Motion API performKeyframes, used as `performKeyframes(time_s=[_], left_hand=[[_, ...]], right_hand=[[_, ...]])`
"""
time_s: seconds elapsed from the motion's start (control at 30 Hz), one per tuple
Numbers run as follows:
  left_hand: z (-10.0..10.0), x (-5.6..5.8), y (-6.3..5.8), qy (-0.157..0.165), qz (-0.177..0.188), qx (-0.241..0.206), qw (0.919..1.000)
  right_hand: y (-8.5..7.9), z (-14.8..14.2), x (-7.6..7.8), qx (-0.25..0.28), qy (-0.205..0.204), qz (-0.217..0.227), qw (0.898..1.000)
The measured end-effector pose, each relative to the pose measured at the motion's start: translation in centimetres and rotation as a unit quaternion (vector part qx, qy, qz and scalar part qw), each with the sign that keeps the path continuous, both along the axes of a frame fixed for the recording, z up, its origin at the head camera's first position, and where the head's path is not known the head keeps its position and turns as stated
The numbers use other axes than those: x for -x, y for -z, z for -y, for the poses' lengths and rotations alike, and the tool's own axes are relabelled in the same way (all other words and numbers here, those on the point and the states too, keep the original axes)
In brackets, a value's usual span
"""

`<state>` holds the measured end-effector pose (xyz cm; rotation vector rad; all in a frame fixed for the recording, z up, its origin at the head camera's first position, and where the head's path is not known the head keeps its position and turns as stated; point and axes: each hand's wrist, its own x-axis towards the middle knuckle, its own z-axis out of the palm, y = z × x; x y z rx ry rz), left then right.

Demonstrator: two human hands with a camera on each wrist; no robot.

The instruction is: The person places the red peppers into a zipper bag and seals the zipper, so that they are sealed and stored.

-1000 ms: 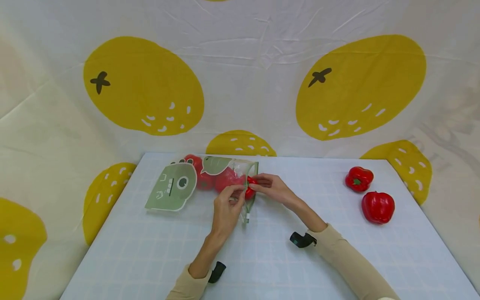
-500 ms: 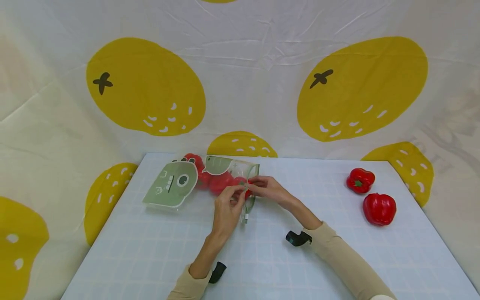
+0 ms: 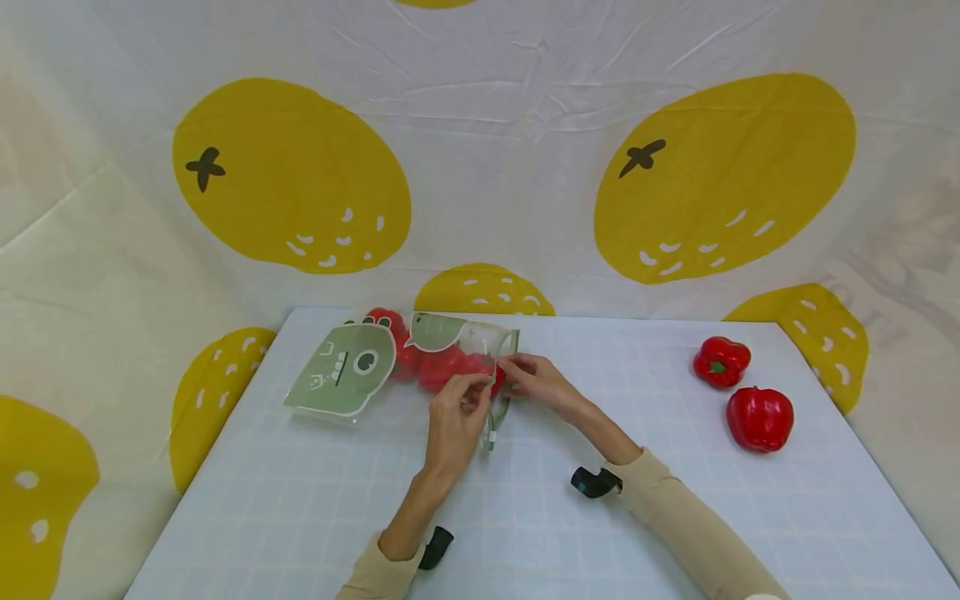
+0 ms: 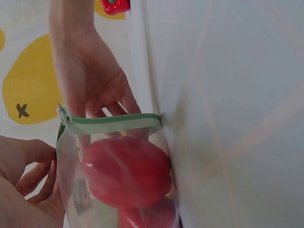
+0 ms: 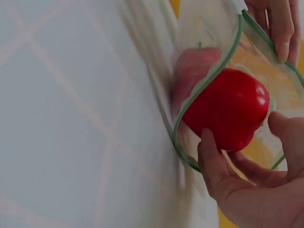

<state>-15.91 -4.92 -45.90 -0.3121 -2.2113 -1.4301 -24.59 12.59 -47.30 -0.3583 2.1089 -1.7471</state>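
A clear zip bag (image 3: 352,367) with a green monster print lies at the far left of the table, red bell peppers (image 3: 438,367) showing through it. My left hand (image 3: 453,425) pinches the near side of its mouth. At the opening, my right hand (image 3: 543,383) holds a red bell pepper (image 5: 232,107), fingers under it and thumb beside it. That pepper is partly inside the green-edged rim (image 5: 228,61). Another pepper (image 5: 192,71) sits deeper in the bag. The left wrist view shows the right hand's fingers behind the green zip strip (image 4: 114,124).
Two more red bell peppers, one farther back (image 3: 722,362) and one nearer (image 3: 759,419), stand at the table's right. A white cloth with yellow fruit prints (image 3: 292,175) hangs behind the pale checked table (image 3: 300,517).
The right hand has pushed the pepper leftward, deeper into the bag's mouth. The left hand keeps its pinch on the rim, nearly unmoved. The two peppers at right stay put.
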Motion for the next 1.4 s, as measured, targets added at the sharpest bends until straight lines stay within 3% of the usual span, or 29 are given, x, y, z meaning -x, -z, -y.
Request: performKeyframes(time_s=[0.27,0.53,0.67,1.0,1.4], left_hand=[[0.0,-0.1,0.0,-0.001,0.012,0.01,0.9999],[0.0,-0.1,0.0,0.003,0.01,0.011,0.9999],[-0.1,-0.1,0.1,0.006,0.002,0.009,0.9999],[0.1,0.1,0.3,0.023,-0.005,0.011,0.9997],[0.3,0.0,0.1,0.024,0.01,0.031,0.9992]], right_hand=[[0.0,0.0,-0.3,-0.082,0.022,-0.041,0.996],[-0.2,0.4,-0.1,-0.099,0.126,-0.076,0.984],[-0.1,0.4,-0.1,-0.104,0.151,-0.096,0.978],[-0.1,0.8,0.3,-0.104,0.102,-0.121,0.982],[-0.1,1.3,0.3,-0.103,0.019,-0.099,0.99]])
